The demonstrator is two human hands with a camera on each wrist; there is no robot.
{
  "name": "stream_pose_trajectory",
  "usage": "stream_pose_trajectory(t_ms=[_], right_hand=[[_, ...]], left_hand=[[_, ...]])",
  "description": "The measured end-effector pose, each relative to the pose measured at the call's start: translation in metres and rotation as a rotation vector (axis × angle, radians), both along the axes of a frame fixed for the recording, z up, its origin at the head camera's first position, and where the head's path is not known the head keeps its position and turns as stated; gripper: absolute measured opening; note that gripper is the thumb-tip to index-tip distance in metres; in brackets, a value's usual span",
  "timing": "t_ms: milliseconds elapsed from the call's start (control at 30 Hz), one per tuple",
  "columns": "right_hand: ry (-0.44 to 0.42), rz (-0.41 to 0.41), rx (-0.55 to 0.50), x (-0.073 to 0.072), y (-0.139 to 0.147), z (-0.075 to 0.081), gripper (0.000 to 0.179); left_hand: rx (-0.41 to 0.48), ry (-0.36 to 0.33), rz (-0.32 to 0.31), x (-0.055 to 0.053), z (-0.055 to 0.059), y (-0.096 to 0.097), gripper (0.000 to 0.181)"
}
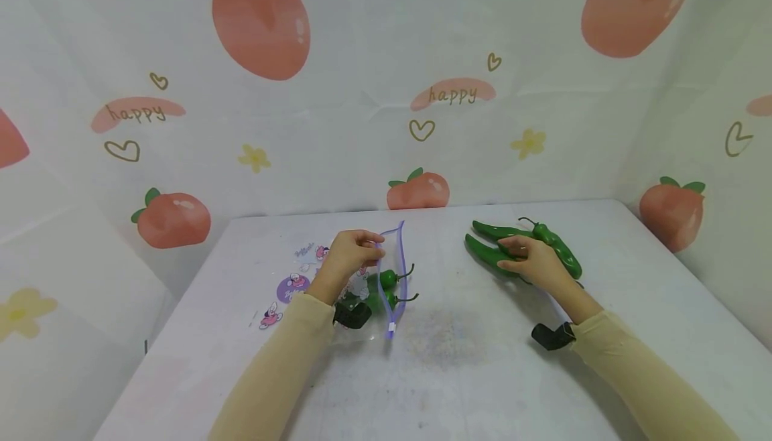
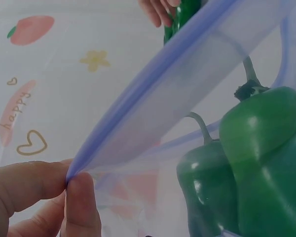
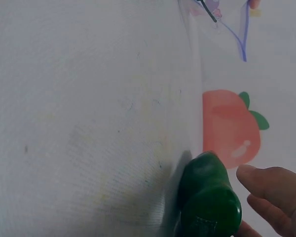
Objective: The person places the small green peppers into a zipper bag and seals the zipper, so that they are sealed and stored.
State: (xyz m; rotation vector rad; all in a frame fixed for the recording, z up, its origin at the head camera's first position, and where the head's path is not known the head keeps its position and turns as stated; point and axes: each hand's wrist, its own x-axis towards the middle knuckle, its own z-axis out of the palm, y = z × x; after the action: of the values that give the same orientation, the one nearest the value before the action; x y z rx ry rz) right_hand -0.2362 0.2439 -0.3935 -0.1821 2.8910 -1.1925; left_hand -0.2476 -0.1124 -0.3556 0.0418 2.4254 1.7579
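Observation:
My left hand [image 1: 346, 260] pinches the purple zip edge of a clear zip bag [image 1: 401, 246] between thumb and fingers. The bag's mouth gapes toward the right. Inside are two green peppers [image 2: 266, 148], their curved stems poking out of the mouth. To the right, my right hand [image 1: 537, 263] reaches over a group of green peppers on the table. Its thumb and fingers are spread around a long green pepper [image 1: 485, 253]; in the right wrist view the thumb stands apart from the green pepper [image 3: 207, 197]. Contact by the other fingers is partly hidden.
Another long green pepper [image 1: 494, 230] and a bumpy green pepper [image 1: 561, 253] with a curled stem lie beside the right hand. The bag, printed with cartoon figures, spreads left over the white table [image 1: 482, 387]. A fruit-printed cloth [image 1: 350, 139] hangs behind the table.

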Motion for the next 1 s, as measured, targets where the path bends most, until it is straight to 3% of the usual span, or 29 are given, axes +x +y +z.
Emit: stream_pose_trajectory(t_ms=[1000], right_hand=[[-0.019, 0.008, 0.061, -0.0041, -0.0038, -0.0044, 0.053]], left_hand=[[0.015, -0.006, -0.011, 0.0012, 0.0011, -0.0013, 0.026]])
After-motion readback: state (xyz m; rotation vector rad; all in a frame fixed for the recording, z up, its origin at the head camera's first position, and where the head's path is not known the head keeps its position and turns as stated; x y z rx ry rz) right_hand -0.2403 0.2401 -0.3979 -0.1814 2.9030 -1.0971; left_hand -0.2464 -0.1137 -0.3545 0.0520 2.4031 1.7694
